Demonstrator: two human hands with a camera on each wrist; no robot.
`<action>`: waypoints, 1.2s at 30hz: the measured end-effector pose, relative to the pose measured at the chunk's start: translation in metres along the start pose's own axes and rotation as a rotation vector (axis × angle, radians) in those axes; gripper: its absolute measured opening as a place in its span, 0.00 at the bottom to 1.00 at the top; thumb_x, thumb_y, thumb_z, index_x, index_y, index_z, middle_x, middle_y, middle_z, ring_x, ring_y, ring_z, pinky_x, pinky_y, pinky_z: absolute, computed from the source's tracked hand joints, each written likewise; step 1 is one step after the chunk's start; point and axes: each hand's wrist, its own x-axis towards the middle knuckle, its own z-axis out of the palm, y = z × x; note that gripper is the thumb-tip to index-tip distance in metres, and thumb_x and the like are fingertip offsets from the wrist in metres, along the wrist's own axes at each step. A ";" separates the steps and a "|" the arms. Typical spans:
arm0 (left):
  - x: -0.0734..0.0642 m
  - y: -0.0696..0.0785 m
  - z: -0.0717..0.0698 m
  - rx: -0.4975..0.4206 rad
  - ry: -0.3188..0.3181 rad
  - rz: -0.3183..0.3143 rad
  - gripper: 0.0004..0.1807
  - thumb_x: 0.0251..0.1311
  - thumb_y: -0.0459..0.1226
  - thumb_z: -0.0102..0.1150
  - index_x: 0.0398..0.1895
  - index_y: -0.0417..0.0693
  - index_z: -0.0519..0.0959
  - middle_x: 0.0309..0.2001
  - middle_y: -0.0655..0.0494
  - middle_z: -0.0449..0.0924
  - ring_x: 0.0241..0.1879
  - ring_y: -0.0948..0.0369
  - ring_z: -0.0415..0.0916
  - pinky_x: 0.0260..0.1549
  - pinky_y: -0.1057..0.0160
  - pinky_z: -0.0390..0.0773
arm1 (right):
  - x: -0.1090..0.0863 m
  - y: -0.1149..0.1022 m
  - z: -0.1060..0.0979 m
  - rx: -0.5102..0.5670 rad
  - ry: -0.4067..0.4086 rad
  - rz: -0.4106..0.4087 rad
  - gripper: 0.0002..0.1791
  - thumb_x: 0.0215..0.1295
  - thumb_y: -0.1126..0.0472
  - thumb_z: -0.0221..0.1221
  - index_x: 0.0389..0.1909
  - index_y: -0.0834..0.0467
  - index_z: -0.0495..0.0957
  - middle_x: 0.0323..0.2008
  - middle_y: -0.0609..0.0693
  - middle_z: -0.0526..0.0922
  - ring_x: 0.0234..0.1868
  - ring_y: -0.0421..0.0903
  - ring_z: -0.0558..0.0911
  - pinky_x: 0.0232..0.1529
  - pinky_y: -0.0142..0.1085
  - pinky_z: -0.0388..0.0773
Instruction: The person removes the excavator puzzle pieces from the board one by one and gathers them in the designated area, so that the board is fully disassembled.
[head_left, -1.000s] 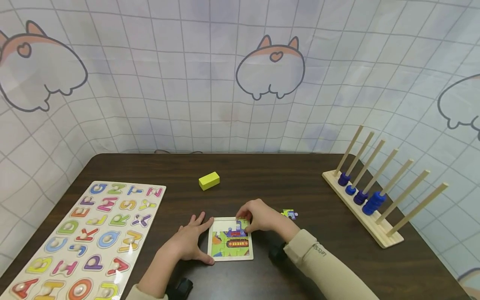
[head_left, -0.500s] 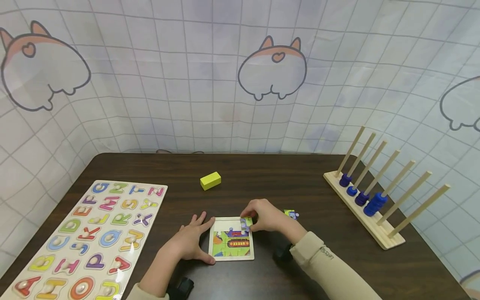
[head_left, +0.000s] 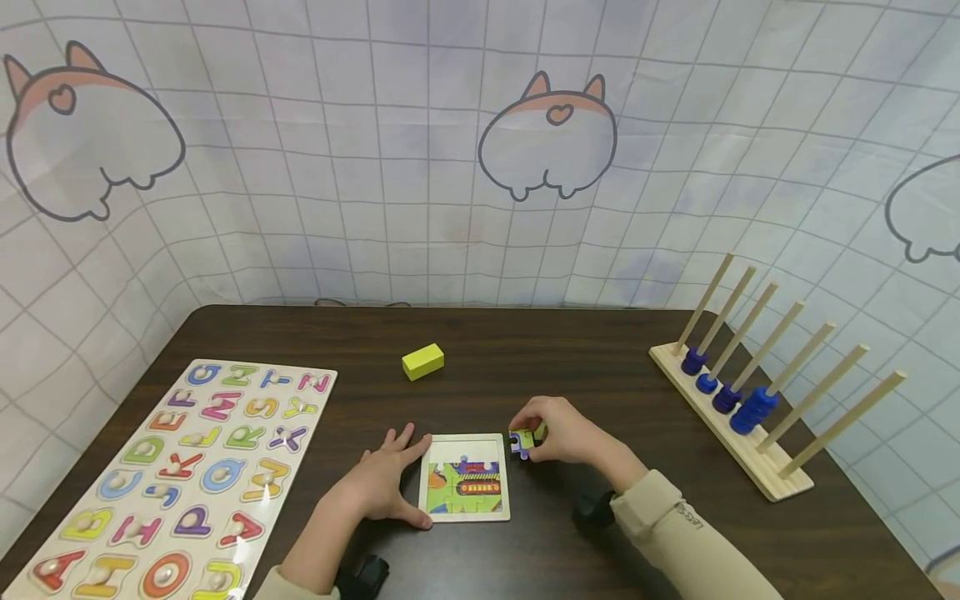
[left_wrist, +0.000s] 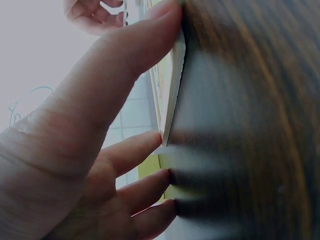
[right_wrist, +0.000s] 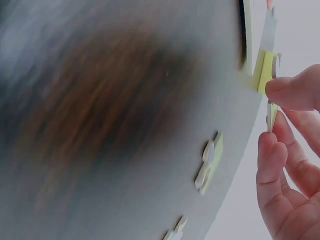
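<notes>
A small square jigsaw puzzle (head_left: 463, 492) with a picture of a tracked vehicle lies in a pale wooden frame (head_left: 465, 517); its upper strip shows bare backing. Along the frame's left side, my left hand (head_left: 382, 482) is spread, thumb and index finger touching the edge near two corners. To the right of the frame, my right hand (head_left: 564, 432) pinches a puzzle piece (head_left: 521, 443) between thumb and fingers, just above the table. That piece appears edge-on in the right wrist view, where two loose puzzle pieces (right_wrist: 209, 162) lie on the table below; the head view mostly hides them behind the hand.
A yellow block (head_left: 423, 362) lies behind the puzzle. At left is a large alphabet peg board (head_left: 300, 433) with knobbed letters. On the right stands a wooden peg rack (head_left: 731, 425) with tall rods and blue rings. A patterned cloth wall (head_left: 420, 233) rises behind the table.
My right hand has lifted a puzzle piece out of the frame's upper right and carried it rightward, past the frame's edge. My left hand has stayed on the frame.
</notes>
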 end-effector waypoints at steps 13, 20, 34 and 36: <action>0.000 0.000 0.000 0.005 -0.007 0.005 0.57 0.28 0.52 0.77 0.67 0.48 0.61 0.69 0.42 0.48 0.68 0.42 0.42 0.57 0.34 0.48 | -0.026 0.029 -0.017 0.037 0.079 0.001 0.18 0.43 0.70 0.66 0.39 0.62 0.80 0.35 0.49 0.79 0.34 0.47 0.76 0.28 0.31 0.75; 0.000 0.000 0.000 0.006 -0.007 0.004 0.57 0.28 0.52 0.77 0.67 0.48 0.61 0.69 0.42 0.48 0.68 0.41 0.42 0.57 0.34 0.48 | -0.042 0.047 -0.028 0.012 0.116 0.016 0.18 0.41 0.70 0.67 0.38 0.61 0.80 0.35 0.50 0.80 0.33 0.47 0.76 0.28 0.32 0.75; 0.000 -0.001 0.000 0.002 -0.002 0.006 0.57 0.28 0.52 0.77 0.67 0.47 0.61 0.70 0.42 0.48 0.68 0.42 0.42 0.57 0.34 0.48 | -0.067 0.081 -0.044 -0.082 0.145 0.074 0.17 0.42 0.70 0.67 0.38 0.61 0.80 0.34 0.49 0.79 0.29 0.43 0.74 0.27 0.31 0.74; 0.000 -0.001 0.000 0.001 -0.001 0.005 0.57 0.28 0.52 0.77 0.67 0.47 0.61 0.70 0.42 0.48 0.68 0.42 0.42 0.58 0.34 0.48 | -0.068 0.084 -0.045 -0.087 0.146 0.087 0.17 0.42 0.70 0.67 0.38 0.61 0.81 0.33 0.49 0.79 0.29 0.42 0.73 0.27 0.31 0.74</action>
